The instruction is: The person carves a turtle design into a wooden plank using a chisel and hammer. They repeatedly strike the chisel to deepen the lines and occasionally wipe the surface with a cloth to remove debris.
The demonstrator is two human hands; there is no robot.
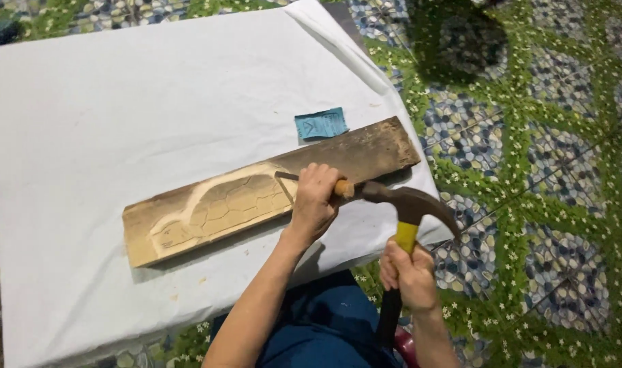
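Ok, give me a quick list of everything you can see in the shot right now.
wooden plank: 1, tan with dark end, carved outline, lying across the table
white cloth: 1, covers the table
blue paper slip: 1, on the cloth beside the plank's far edge
chisel: 1, wooden handle, tip on the plank
hammer: 1, dark head, yellow-black handle, at the chisel's end
patterned floor: green and blue
left hand: grips chisel
right hand: grips hammer

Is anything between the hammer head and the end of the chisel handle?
Nothing visible. The hammer in the right hand has its head right at the butt of the chisel gripped by the left hand over the plank.
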